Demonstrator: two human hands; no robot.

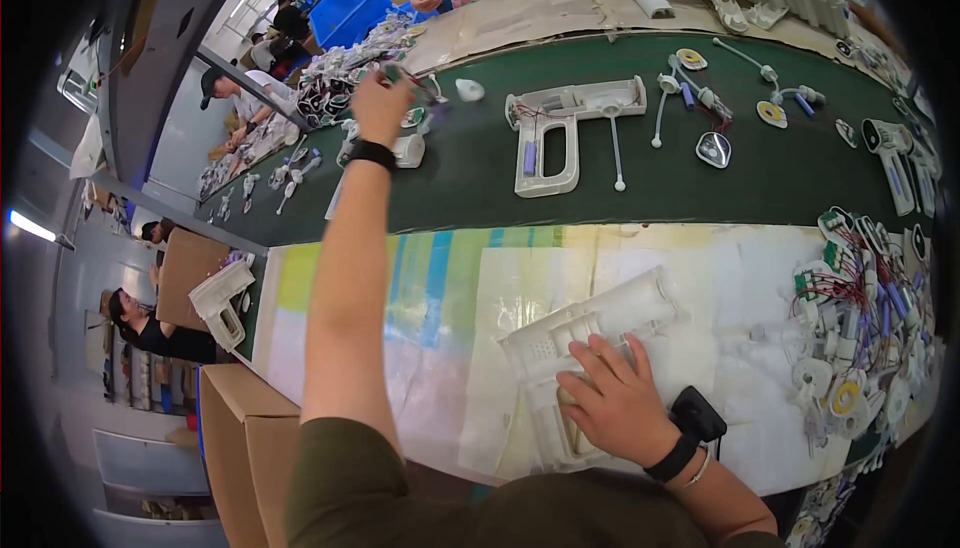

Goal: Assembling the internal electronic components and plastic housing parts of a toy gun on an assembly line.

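My left hand [382,106] reaches far across the dark green belt [450,188]. Its fingers are closed round something small and blurred, with a greenish part and thin wires at the fingertips. Just below it, partly behind my forearm, lies a white gun-shaped housing [410,151]; a small white plastic piece [468,90] is to its right. On the near worktop, my right hand [622,403] lies with fingers spread on an opened white plastic housing half [600,320]. The palm hides part of that housing's handle.
Another housing [548,160] with parts inside lies on the belt, with wired assemblies [690,98] to its right. A heap of wired parts [860,318] covers the worktop's right end. A black device [697,414] sits beside my right wrist. A cardboard box [250,428] stands at left. Co-workers sit beyond.
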